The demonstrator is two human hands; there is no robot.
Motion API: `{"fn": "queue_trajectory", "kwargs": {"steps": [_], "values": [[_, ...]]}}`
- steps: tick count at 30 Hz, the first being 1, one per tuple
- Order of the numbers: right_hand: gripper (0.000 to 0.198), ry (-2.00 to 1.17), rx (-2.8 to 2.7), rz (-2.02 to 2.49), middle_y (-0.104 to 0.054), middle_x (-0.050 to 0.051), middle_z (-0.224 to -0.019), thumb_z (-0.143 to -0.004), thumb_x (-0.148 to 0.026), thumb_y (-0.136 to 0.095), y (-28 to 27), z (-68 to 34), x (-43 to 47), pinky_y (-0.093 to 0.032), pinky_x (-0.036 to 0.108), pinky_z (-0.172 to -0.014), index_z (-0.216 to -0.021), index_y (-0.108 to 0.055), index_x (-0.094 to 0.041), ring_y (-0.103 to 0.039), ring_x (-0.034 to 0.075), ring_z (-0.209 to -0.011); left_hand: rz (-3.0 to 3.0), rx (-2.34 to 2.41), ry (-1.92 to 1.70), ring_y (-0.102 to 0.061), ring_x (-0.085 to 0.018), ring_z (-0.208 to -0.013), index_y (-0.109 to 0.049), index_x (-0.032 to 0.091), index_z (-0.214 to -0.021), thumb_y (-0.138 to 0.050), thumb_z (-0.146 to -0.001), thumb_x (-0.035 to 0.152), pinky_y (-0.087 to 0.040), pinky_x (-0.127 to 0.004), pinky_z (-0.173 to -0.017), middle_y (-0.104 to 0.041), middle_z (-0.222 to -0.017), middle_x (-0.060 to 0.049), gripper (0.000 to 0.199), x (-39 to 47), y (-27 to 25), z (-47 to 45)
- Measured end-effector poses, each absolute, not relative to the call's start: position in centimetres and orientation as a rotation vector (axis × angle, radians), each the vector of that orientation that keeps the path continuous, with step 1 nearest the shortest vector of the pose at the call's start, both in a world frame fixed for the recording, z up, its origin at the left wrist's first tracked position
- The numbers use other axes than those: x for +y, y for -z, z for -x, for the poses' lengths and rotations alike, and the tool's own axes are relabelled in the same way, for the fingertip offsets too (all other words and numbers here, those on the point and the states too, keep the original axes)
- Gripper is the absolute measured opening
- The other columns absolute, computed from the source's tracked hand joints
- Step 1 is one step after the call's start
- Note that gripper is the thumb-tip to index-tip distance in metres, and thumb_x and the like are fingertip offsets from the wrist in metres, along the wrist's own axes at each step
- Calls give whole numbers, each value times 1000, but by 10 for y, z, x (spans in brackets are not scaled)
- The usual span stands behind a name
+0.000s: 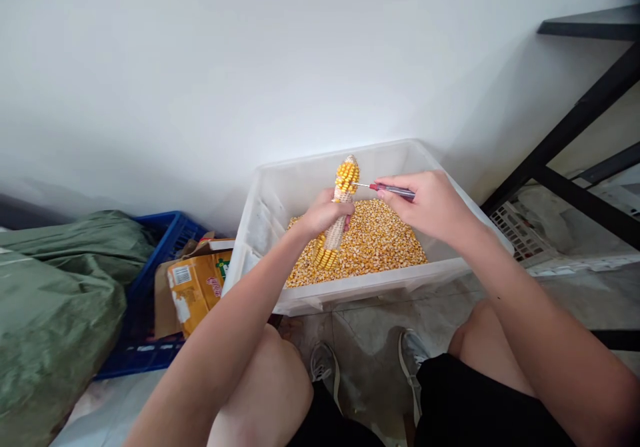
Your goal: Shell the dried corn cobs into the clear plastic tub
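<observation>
My left hand (327,212) is closed round the middle of an ear of corn (347,175), held nearly upright over a white plastic bin (350,290). Yellow kernels cover its upper part and its lower end; the cob between is bare. My right hand (425,201) grips a screwdriver (395,190) with a red and dark handle. Its thin metal shaft points left, and the tip meets the kernels near the top of the ear. Loose corn kernels (380,240) lie heaped in the bin below both hands.
Left of the bin stand a blue crate (150,233) and a torn yellow and brown cardboard box (197,283). A green cloth or sack (60,300) lies over the crate. A black metal frame (570,123) rises at right beside a white basket (523,233). A white wall (225,67) is behind.
</observation>
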State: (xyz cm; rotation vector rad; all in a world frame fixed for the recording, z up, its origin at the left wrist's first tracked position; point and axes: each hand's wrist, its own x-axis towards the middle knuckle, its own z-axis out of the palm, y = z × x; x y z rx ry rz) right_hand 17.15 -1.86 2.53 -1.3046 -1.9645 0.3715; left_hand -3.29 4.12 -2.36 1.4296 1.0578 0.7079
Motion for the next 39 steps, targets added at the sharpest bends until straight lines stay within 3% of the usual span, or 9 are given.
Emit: {"fn": "queue_trajectory", "kwargs": {"steps": [5,11,19,24,30,36,39], "values": [[30,-184,-1961,1407,-78,9,-102,-89,-31,-58,-38,-175,-24,-55,38,-70,-110,-78,-24,-71,23,-80,-1458,1074,-711,-54,-14,-43,-48,19,-68,-61,-63,16,-46,-28,-43,-55,-51,3,14,42,28,32],[31,-176,-2024,1415,-78,9,-96,-88,-32,-56,-36,-177,-22,-51,35,-64,-109,-78,-23,-69,21,-70,-1489,1053,-687,-55,-14,-44,-47,19,-71,-60,-63,16,-46,-28,-43,-55,-53,3,15,40,26,33],[28,-2,-2182,1571,-70,6,-64,-90,-31,-52,-49,-172,-36,-31,33,-50,-97,-79,-23,-53,17,-50,-1699,1152,-623,-55,-14,-44,-47,18,-66,-56,-63,17,-43,-25,-41,-54,-51,0,10,37,22,29],[30,-56,-2150,1530,-72,6,-68,-92,-31,-51,-42,-168,-33,-35,33,-53,-99,-78,-22,-55,17,-52,-1691,1153,-693,-55,-13,-43,-47,18,-65,-57,-62,15,-43,-24,-41,-53,-50,1,11,38,21,28],[36,-363,-1942,1321,-76,8,-107,-92,-35,-52,-28,-177,-21,-51,34,-69,-117,-74,-22,-69,21,-83,-1436,1051,-704,-55,-14,-42,-47,19,-68,-59,-62,16,-50,-29,-43,-55,-51,3,14,38,16,31],[29,-34,-2194,1590,-73,9,-72,-90,-30,-52,-51,-176,-38,-39,34,-56,-101,-78,-21,-61,21,-60,-1679,1145,-663,-54,-13,-42,-47,19,-65,-56,-62,15,-42,-24,-39,-54,-50,1,11,33,18,26],[29,117,-2290,1623,-70,10,-68,-90,-28,-50,-59,-173,-44,-33,34,-56,-97,-77,-21,-59,21,-58,-1711,1154,-650,-55,-13,-44,-47,19,-66,-55,-63,16,-43,-24,-41,-54,-51,1,10,31,19,24]]}}
